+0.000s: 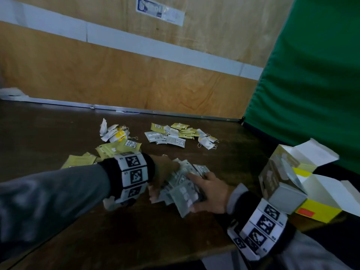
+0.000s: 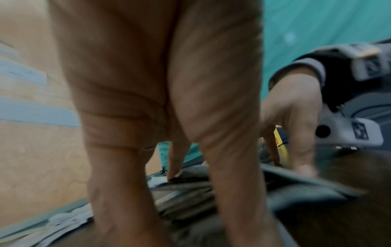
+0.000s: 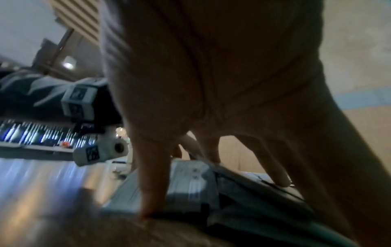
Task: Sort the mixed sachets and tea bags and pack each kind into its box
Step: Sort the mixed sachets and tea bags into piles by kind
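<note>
Gathering grey sachets (image 1: 182,190), both hands (image 1: 209,193) grasp them; their printing is unreadable.

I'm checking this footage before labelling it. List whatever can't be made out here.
- Print on the pile of grey foil sachets: head view, too small and blurred.
- Left hand fingertips: head view, hidden behind the sachets; left wrist view, blurred.
- Inside of the open yellow cardboard box: cut off by the right edge.
- Inside of the open beige cardboard box: head view, blocked by its own flaps.
- Right hand grip: right wrist view, dark and smeared.
</note>
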{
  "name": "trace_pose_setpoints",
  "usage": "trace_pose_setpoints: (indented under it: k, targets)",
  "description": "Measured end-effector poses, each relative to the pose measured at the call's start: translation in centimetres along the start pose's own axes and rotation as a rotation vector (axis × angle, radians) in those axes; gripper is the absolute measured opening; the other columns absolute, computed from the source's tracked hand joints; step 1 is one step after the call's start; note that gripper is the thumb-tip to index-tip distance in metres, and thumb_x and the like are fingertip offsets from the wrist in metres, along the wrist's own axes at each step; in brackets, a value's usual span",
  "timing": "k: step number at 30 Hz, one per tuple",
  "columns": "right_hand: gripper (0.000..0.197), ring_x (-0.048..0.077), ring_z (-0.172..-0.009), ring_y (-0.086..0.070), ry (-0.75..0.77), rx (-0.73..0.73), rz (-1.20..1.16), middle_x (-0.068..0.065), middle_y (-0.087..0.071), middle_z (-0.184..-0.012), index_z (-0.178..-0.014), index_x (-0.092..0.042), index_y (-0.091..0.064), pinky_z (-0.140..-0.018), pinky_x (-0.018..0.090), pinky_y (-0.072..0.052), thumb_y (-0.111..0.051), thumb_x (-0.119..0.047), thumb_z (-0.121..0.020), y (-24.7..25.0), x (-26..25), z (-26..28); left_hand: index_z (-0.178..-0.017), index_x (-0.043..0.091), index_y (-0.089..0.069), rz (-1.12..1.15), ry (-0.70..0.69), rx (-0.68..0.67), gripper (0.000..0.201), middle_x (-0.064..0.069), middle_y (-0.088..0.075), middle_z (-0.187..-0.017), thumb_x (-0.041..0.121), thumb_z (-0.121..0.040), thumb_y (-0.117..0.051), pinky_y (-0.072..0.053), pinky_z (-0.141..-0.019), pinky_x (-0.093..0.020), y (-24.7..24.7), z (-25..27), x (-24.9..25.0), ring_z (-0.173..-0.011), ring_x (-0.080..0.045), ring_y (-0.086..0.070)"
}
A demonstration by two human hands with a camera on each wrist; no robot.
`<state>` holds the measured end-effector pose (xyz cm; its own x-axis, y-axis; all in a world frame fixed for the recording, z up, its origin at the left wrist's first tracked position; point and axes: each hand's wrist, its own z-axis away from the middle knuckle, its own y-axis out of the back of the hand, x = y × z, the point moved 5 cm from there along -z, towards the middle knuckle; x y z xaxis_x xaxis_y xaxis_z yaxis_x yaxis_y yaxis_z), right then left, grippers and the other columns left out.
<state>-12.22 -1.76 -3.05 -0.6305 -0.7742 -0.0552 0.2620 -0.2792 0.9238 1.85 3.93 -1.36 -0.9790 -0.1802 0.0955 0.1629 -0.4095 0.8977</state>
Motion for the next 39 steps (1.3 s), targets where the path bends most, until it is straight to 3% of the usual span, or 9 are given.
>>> trace_pose_setpoints:
  k: [4, 8, 13, 17, 23, 26, 30, 35, 39]
  targets:
    - [0.069, 0.031, -0.13, -0.038, -0.117, 0.078, 0.065, 0.014, -0.017, -0.149, -0.147, -0.041, -0.011, -0.108, 0.038, -0.036, -0.052, -0.041, -0.091, 0.1, 2.5, 0.5, -0.136, 0.015, -0.042, -0.045, -0.169, 0.043, 0.081, -0.004, -0.05, -0.135, 0.027, -0.069, -0.084, -0.039, -0.103, -0.03, 0.6, -0.4, 3.3, -0.125, -0.023, -0.047]
    - [0.067, 0.033, -0.132, -0.038, -0.247, 0.098, 0.094, 0.018, -0.006, -0.154, -0.15, -0.029, -0.007, -0.107, 0.037, -0.037, -0.043, -0.038, -0.095, 1.1, 4.4, 1.5, -0.131, 0.013, -0.053, 0.065, -0.249, 0.07, 0.063, 0.0, -0.055, -0.128, 0.028, -0.075, -0.079, -0.032, -0.084, -0.012, 1.9, 1.8, 2.4, -0.114, -0.013, -0.05]
    - [0.07, 0.031, -0.145, -0.011, -0.056, -0.048, -0.01, 0.005, 0.003, -0.159, -0.144, -0.051, 0.004, -0.115, 0.043, -0.018, -0.033, -0.069, -0.087, -0.5, 1.7, 2.7, -0.147, 0.015, -0.029, 0.063, 0.109, 0.19, 0.087, -0.006, -0.037, -0.148, 0.044, -0.078, -0.073, -0.033, -0.109, -0.033, 2.5, 5.9, -6.5, -0.134, -0.023, -0.038]
    - [0.071, 0.029, -0.14, -0.026, -0.061, -0.055, 0.083, 0.006, -0.011, -0.156, -0.145, -0.048, -0.007, -0.111, 0.043, -0.031, -0.046, -0.061, -0.087, 0.0, 1.7, 2.3, -0.153, 0.02, 0.002, -0.071, 0.513, -0.035, 0.119, -0.01, -0.009, -0.158, 0.062, -0.069, -0.071, -0.029, -0.112, -0.038, 0.0, 9.4, -13.7, -0.143, -0.03, -0.019]
    - [0.058, 0.017, -0.115, -0.045, 0.112, 0.131, 0.148, 0.001, -0.037, -0.133, -0.137, -0.03, -0.039, -0.096, 0.036, -0.046, -0.052, -0.055, -0.086, 4.5, -3.6, 1.9, -0.14, 0.03, -0.033, 0.133, 0.372, -0.057, 0.089, 0.003, -0.042, -0.146, 0.037, -0.067, -0.084, -0.038, -0.105, -0.033, -1.8, 9.4, -14.2, -0.13, -0.019, -0.043]
    - [0.059, 0.018, -0.12, -0.045, 0.238, 0.164, 0.12, 0.002, -0.041, -0.135, -0.138, -0.028, -0.04, -0.098, 0.037, -0.043, -0.051, -0.056, -0.086, 5.4, -7.0, 0.0, -0.136, 0.016, -0.045, 0.154, 0.38, 0.08, 0.09, -0.003, -0.058, -0.127, 0.035, -0.059, -0.088, -0.054, -0.085, -0.04, -1.2, 8.2, -13.5, -0.109, -0.024, -0.06]
    - [0.081, 0.025, -0.132, -0.036, 0.382, 0.06, 0.105, 0.007, -0.035, -0.146, -0.148, -0.024, -0.02, -0.103, 0.032, -0.032, -0.058, -0.055, -0.084, 5.2, -10.6, -2.1, -0.129, -0.005, -0.045, 0.109, 0.485, 0.098, 0.084, -0.008, -0.059, -0.097, 0.041, -0.069, -0.081, -0.049, -0.045, -0.015, 1.1, 7.9, -13.0, -0.07, -0.016, -0.059]
    - [0.096, 0.027, -0.14, -0.025, 0.386, -0.071, 0.194, 0.006, -0.022, -0.155, -0.15, -0.029, -0.013, -0.112, 0.041, -0.029, -0.07, -0.05, -0.076, 4.5, -13.6, -5.7, -0.152, 0.013, -0.001, 0.193, 0.399, -0.03, 0.157, -0.011, -0.021, -0.157, 0.059, -0.028, -0.086, -0.044, -0.103, -0.038, 0.0, 5.3, -13.3, -0.138, -0.03, -0.033]
    - [0.079, 0.024, -0.136, -0.032, 0.403, -0.152, 0.175, 0.002, -0.03, -0.152, -0.147, -0.027, -0.026, -0.111, 0.039, -0.03, -0.063, -0.051, -0.082, 4.8, -13.4, -6.8, -0.151, 0.022, -0.018, 0.184, 0.241, -0.118, 0.128, 0.003, -0.023, -0.156, 0.047, -0.047, -0.089, -0.031, -0.113, -0.041, -0.4, 4.3, -12.4, -0.143, -0.022, -0.025]
